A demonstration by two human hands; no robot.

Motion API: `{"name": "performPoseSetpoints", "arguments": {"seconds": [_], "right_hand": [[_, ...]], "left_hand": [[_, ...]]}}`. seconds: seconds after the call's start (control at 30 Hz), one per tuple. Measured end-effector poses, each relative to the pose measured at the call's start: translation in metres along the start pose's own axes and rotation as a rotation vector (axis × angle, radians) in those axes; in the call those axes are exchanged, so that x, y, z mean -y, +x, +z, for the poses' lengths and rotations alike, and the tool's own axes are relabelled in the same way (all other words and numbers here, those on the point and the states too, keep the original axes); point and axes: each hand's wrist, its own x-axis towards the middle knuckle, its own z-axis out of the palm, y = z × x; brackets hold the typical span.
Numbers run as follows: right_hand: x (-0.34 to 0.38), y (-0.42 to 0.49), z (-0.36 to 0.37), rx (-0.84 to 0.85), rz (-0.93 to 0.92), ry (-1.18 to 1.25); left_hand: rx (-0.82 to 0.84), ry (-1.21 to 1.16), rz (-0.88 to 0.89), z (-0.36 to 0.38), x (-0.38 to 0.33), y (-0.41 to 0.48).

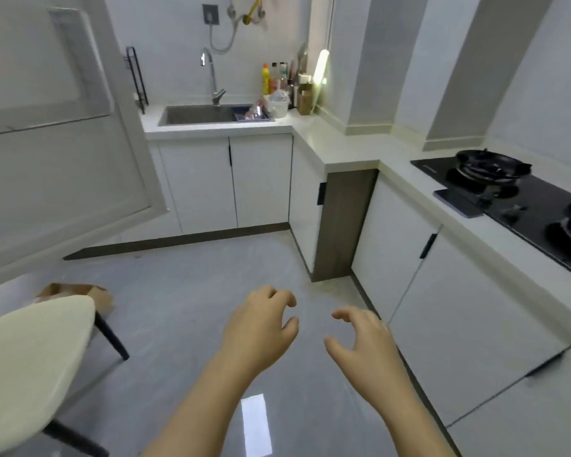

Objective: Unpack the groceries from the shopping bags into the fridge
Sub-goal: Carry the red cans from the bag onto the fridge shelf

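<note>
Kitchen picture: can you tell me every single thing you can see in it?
fridge door: one, white, far left
chair: one, cream seat, black legs, bottom left
paper bag: one, brown, on the floor behind the chair
sink: one, steel, in the back counter
tap: one, silver, over the sink
bottles: several, mixed colours, right of the sink
gas hob: one, black, right counter
phone: one, dark, on the hob's edge
left grip: one, bare hand, empty, over the floor
right grip: one, bare hand, empty, beside the left

Two hands (257, 328) (363, 338), one chair (37, 357), one paper bag (99, 293), one sink (192, 115), one hob (534, 206), one phone (459, 202).
</note>
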Motion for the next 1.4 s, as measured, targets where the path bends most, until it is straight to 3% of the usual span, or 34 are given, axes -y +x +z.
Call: {"name": "performPoseSetpoints", "arguments": {"seconds": [0.37,0.9,1.4], "right_hand": [[-0.142,-0.021,-0.103,-0.280,0.406,0.019],[-0.266,0.023,-0.220,-0.760,0.799,0.010],[-0.364,-0.013,-0.293,-0.923,0.990,0.021]], "left_hand": [[0.292,-0.022,0.454,0.115,-0.164,0.085],[0.491,-0.081,1.034,0.217,-0.364,0.211],[0.603,-0.150,1.252,0.293,-0.505,0.211]]}}
